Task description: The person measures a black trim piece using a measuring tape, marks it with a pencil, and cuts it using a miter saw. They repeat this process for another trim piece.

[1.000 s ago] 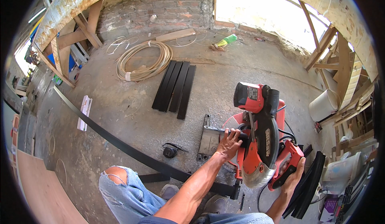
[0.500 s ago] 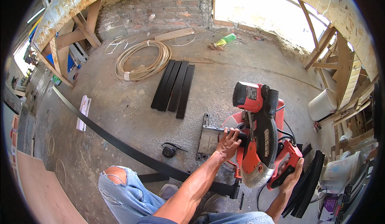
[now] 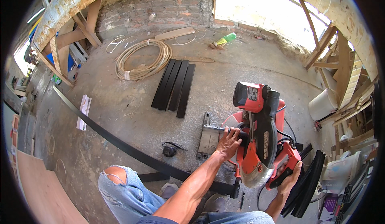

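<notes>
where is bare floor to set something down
Dusty gray concrete floor shows bare between the four flat black strips and the red and black miter saw, and beyond the saw toward the green plastic bottle. Right of the saw it is crowded: long black profiles, white plastic bucket.

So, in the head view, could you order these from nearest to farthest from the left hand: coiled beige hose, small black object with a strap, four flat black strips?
1. Small black object with a strap: left of the left hand.
2. Four flat black strips: ahead, leftward.
3. Coiled beige hose: beyond, farther left.
</notes>
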Available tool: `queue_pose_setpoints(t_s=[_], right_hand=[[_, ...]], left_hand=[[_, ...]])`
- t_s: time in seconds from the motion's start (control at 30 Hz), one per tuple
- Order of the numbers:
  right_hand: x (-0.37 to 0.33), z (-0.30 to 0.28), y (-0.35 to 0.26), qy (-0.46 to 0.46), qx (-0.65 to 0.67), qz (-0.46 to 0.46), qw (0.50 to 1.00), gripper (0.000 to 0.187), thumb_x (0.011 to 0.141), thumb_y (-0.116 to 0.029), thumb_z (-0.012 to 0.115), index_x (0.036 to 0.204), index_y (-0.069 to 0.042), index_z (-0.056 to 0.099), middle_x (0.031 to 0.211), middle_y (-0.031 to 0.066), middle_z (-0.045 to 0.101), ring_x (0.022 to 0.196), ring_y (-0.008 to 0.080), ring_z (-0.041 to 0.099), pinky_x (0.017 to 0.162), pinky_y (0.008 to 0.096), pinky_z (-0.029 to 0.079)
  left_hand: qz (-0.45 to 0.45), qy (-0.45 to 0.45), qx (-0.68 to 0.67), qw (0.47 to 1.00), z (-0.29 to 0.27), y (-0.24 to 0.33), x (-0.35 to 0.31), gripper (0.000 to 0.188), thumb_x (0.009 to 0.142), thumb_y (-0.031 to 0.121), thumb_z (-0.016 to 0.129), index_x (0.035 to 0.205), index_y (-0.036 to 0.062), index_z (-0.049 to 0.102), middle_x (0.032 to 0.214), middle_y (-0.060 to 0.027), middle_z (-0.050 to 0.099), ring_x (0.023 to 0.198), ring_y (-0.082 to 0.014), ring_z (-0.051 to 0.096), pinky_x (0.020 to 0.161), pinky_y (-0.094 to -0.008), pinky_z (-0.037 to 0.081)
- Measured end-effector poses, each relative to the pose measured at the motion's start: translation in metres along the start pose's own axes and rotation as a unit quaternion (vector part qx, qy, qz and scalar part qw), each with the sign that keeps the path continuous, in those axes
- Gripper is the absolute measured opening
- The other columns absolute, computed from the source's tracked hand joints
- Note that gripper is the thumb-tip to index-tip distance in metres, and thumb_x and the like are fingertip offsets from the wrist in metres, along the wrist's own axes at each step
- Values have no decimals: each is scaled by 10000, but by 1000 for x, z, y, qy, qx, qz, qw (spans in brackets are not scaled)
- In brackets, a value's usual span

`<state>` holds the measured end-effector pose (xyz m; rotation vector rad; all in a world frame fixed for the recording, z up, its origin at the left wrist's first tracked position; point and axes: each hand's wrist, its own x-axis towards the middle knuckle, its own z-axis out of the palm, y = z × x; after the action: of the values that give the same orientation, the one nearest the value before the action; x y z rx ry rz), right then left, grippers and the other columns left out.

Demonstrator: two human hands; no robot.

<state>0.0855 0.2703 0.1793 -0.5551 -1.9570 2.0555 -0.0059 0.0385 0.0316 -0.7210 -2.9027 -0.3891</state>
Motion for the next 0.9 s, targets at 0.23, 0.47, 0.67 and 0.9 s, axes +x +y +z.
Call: queue_pose_setpoints(t_s=[0.23,0.47,0.67,0.9], right_hand=[[0,2,-4,-6,0,6,1000,620,995,-658,388,929,-75,587,647,22,543,505,124,502,463,251,395],[1,1,2,0,2,-14,1000,659,986,-673,379,917,-51,587,637,27,560,484,113,515,439,246,391],[-3,-10,19,-5,9,-7,1000,617,1003,-649,369,939,-75,587,653,22,548,511,117,497,466,251,388],[-9,-13,37,-15,0,-31,999,643,997,-669,341,945,-76,585,663,17,548,510,117,488,475,254,390]], left_hand=[[1,-2,-8,1000,2,-2,-1,297,753,160,696,1048,133,719,1289,-161,448,1306,-350,378,1120,-558,246],[-2,-6,-2,1000,1,0,1,300,747,151,693,1046,132,719,1293,-161,446,1307,-351,377,1120,-558,246],[-2,-2,-6,1000,3,0,1,306,741,148,695,1045,127,718,1298,-164,441,1308,-354,377,1120,-557,251],[1,0,-4,1000,4,-3,-4,344,733,143,707,1076,122,717,1297,-158,441,1313,-348,375,1124,-555,249]])
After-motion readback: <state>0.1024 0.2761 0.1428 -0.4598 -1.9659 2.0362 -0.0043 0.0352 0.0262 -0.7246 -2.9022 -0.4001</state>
